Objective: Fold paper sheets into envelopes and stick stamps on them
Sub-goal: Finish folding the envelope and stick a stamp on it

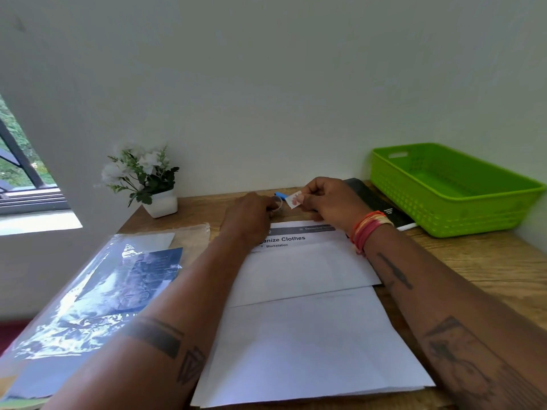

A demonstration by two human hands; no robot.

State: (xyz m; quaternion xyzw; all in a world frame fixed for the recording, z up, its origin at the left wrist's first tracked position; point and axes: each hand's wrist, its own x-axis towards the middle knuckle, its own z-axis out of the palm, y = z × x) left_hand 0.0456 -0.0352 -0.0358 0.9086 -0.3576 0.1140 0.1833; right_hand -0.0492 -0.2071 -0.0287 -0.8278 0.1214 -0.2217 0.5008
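Your right hand point(327, 199) pinches stamp point(295, 199) above folded sheet point(299, 270); left hand point(251, 210) grips small clear object beside it, contents unclear; risk: stamp curls, sticks to fingertips, lands crooked.

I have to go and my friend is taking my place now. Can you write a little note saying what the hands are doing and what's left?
Right hand: pinches a small stamp, lifted above the desk.
Left hand: fingers curled at a small clear thing by the stamp; I cannot tell what it is.
Folded paper lies in front of the hands, on a stack of white sheets.
Done: one sheet folded.
Left: stick the stamp on, then fold and stamp the remaining sheets.
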